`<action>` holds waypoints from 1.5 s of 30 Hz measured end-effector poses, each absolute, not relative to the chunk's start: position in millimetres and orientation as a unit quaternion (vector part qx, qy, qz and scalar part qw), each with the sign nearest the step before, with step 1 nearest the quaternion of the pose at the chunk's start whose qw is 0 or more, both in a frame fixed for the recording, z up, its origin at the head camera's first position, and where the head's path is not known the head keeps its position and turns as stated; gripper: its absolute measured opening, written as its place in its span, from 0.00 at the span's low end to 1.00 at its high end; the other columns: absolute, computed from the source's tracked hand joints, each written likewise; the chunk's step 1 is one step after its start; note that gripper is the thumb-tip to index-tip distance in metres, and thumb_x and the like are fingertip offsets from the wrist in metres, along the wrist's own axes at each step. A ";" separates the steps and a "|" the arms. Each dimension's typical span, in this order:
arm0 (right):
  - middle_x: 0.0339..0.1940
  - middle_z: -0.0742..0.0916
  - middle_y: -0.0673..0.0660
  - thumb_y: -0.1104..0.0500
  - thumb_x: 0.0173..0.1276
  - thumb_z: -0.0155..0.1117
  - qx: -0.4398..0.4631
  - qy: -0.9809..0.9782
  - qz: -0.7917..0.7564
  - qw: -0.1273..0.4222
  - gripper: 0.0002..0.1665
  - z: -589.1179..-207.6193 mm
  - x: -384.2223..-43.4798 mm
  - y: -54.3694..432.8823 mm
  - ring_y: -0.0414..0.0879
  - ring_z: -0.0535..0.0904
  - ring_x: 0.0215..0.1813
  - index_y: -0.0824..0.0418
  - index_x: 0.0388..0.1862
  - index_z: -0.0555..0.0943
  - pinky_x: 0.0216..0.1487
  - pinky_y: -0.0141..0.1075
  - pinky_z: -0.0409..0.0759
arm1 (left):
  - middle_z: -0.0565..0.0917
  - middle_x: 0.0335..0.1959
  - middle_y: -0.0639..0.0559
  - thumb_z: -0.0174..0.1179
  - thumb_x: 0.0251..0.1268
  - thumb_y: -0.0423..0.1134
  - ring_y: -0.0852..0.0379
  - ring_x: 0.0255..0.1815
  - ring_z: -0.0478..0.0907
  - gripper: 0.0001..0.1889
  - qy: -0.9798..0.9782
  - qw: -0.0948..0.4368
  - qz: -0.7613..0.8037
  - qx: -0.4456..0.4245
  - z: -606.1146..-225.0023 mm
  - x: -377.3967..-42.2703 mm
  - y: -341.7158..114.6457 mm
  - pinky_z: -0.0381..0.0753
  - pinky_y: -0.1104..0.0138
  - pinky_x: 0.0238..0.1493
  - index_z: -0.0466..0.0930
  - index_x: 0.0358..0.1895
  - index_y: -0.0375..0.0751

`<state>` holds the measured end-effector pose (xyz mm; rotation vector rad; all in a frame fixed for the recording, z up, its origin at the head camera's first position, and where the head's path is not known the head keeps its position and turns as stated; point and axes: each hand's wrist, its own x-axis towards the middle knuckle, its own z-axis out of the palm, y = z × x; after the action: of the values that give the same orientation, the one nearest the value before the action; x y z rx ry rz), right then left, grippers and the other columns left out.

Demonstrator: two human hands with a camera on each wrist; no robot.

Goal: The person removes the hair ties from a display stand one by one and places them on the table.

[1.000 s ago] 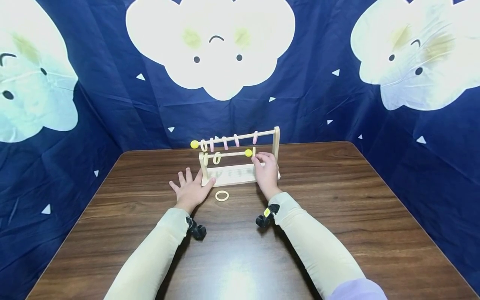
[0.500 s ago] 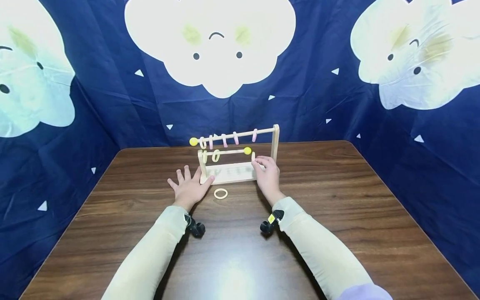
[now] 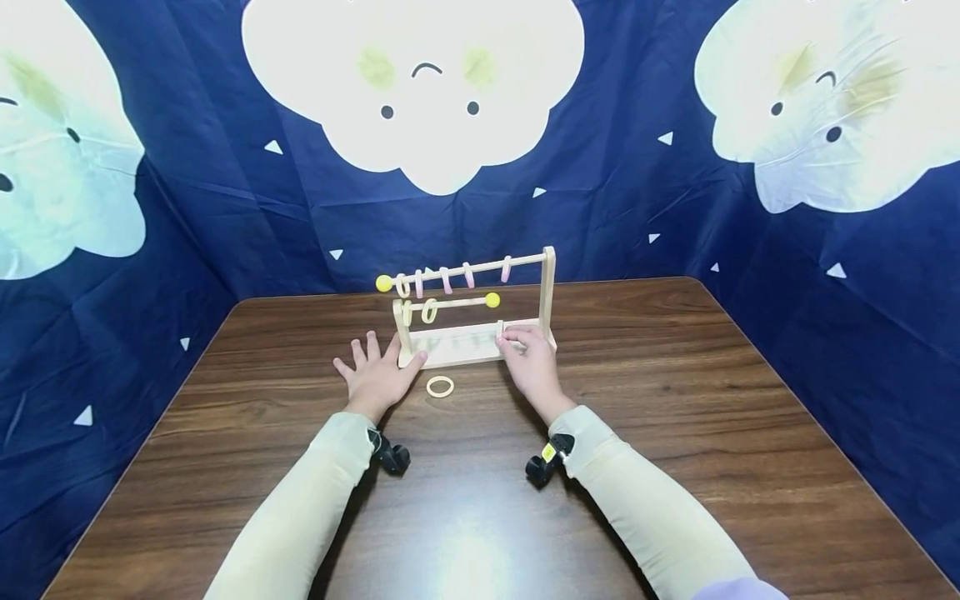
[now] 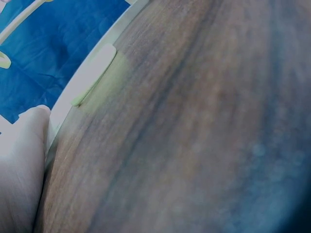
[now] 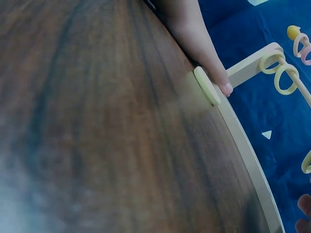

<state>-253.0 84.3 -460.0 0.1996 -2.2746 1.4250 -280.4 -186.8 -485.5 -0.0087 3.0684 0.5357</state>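
A wooden rack with a white base [image 3: 461, 346] stands on the table, carrying two rods at different heights. Fingers spread, my left hand [image 3: 375, 381] rests on the table at the rack's left end, its thumb on the base's edge. My right hand [image 3: 532, 362] pinches a cream ring [image 3: 500, 328], also in the right wrist view as a ring [image 5: 307, 162], just above the base's right part. Two cream rings [image 3: 429, 312] hang on the lower rod, whose right end bears a yellow ball [image 3: 492, 300]. Another cream ring [image 3: 440, 387] lies flat on the table before the rack.
The upper rod, tipped by a yellow ball [image 3: 384, 284], bears one cream ring [image 3: 402, 286] and several pink rings [image 3: 446, 281]. It joins a tall post [image 3: 548, 287] on the right. A blue cloth [image 3: 630, 208] with clouds hangs behind the brown table [image 3: 675, 400].
My right hand has carried the pinched ring down and slightly left, from beside the lower rod's ball to just above the base. The left hand stays in place.
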 end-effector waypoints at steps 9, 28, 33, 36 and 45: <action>0.50 0.86 0.61 0.62 0.63 0.73 0.085 -0.832 0.507 0.207 0.07 -462.5 -248.0 86.7 0.56 0.80 0.57 0.66 0.35 0.89 0.60 0.48 0.75 | 0.37 0.81 0.29 0.30 0.67 0.80 0.26 0.79 0.28 0.49 0.985 0.012 0.173 -0.003 -480.5 -278.5 -185.6 0.19 0.25 0.64 0.50 0.82 0.52; 0.56 0.84 0.61 0.61 0.62 0.74 0.151 -0.881 0.423 0.151 0.05 -473.0 -237.7 87.0 0.61 0.75 0.63 0.61 0.36 0.89 0.68 0.53 0.67 | 0.37 0.81 0.28 0.30 0.67 0.79 0.25 0.79 0.28 0.49 0.985 0.013 0.173 -0.002 -482.0 -275.1 -185.5 0.20 0.25 0.64 0.51 0.82 0.50; 0.57 0.84 0.62 0.61 0.62 0.75 0.185 -0.887 0.395 0.152 0.03 -475.3 -236.2 87.4 0.61 0.73 0.66 0.60 0.32 0.89 0.71 0.52 0.65 | 0.38 0.81 0.29 0.31 0.68 0.79 0.25 0.79 0.29 0.48 0.985 0.015 0.174 -0.003 -480.6 -274.1 -185.1 0.21 0.25 0.64 0.51 0.82 0.50; 0.58 0.83 0.63 0.61 0.61 0.75 0.209 -0.888 0.379 0.156 0.03 -476.7 -235.8 87.5 0.63 0.71 0.68 0.59 0.31 0.88 0.73 0.53 0.62 | 0.39 0.81 0.29 0.31 0.68 0.79 0.26 0.79 0.29 0.48 0.985 0.013 0.173 -0.003 -480.6 -274.0 -185.1 0.21 0.25 0.65 0.50 0.82 0.51; 0.61 0.82 0.63 0.58 0.63 0.74 0.230 -0.904 0.333 0.138 0.03 -476.0 -232.4 85.8 0.69 0.62 0.75 0.55 0.30 0.88 0.76 0.57 0.55 | 0.38 0.81 0.29 0.31 0.67 0.79 0.26 0.79 0.28 0.49 0.985 0.010 0.175 -0.002 -482.9 -276.8 -185.1 0.20 0.25 0.64 0.51 0.82 0.51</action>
<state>-232.4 85.8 -476.0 0.6648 -2.6143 0.9639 -276.8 -185.1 -482.9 -0.0064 3.0743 0.5467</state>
